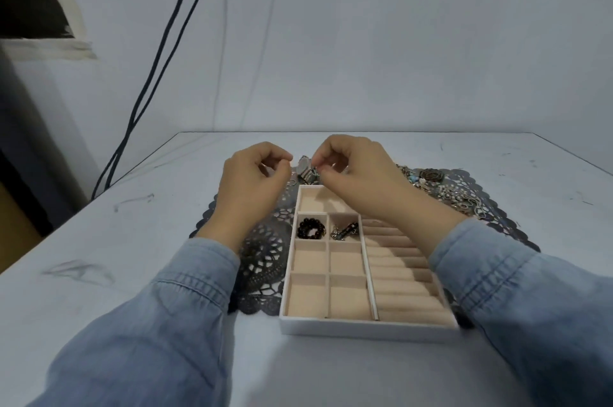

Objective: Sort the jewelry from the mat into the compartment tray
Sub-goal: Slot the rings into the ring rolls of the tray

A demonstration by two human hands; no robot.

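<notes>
While both hands hang above the far end of the tray (365,328), the right hand (351,167) pinches a small silver-grey piece (307,171) between thumb and forefinger, its other fingers curled in. The piece hangs just past the tray's far rim, between the two hands. The left hand (255,174) is close beside it, fingers curled and thumb tip meeting forefinger tip; whether it grips a thin part of the piece or nothing at all I cannot tell. The two hands are near each other but not touching. The tray is white-walled with a beige lining and lies on a dark lace mat (262,260) spread over the pale bench (132,240). It has one wide compartment at its far end, six small square ones in two columns below that, and a strip of padded rolls along its right side. In the farthest small compartment of the left column lies a black bead bracelet (311,229); in the one just to its right lies a metal trinket (345,230). A heap of jewelry (447,191) lies on the far right part of the mat, beyond the right forearm. Both arms wear blue denim sleeves (172,307). Two dark cables (159,58) run down the grey wall (398,41) behind the bench.
</notes>
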